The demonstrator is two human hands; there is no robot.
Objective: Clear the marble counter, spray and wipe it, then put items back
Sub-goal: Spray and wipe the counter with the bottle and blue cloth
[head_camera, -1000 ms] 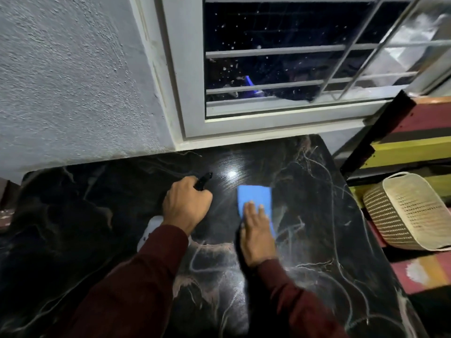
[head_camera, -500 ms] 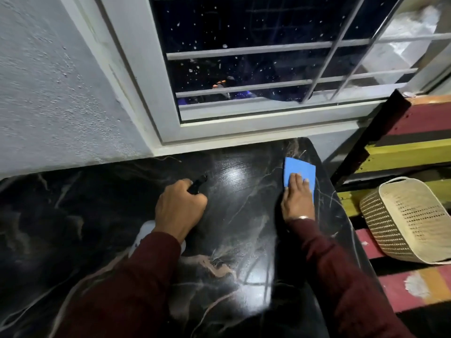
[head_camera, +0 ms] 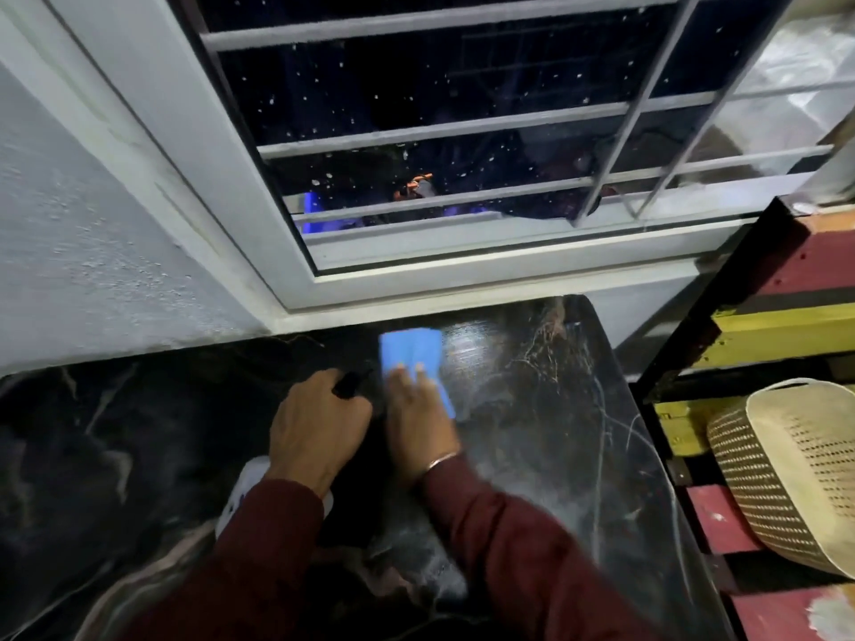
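Note:
The black marble counter (head_camera: 546, 409) with pale veins fills the lower view, and wet streaks shine on its right half. My right hand (head_camera: 418, 423) lies flat with straight fingers on a blue cloth (head_camera: 409, 351), pressing it to the counter near the window sill. Just left of it, my left hand (head_camera: 319, 432) grips a spray bottle (head_camera: 245, 490). The bottle's black nozzle pokes out past my fingers, and its white body shows under my wrist. The two hands are almost touching.
A white barred window (head_camera: 462, 242) and a textured grey wall (head_camera: 92, 252) border the counter's far edge. To the right stand striped red, yellow and black steps (head_camera: 763, 326) with a cream perforated basket (head_camera: 786, 474) lying on them.
My right hand slid the blue cloth leftward from the counter's far right corner to just beside my left hand. The left hand stayed put on the bottle. My view shifted closer.

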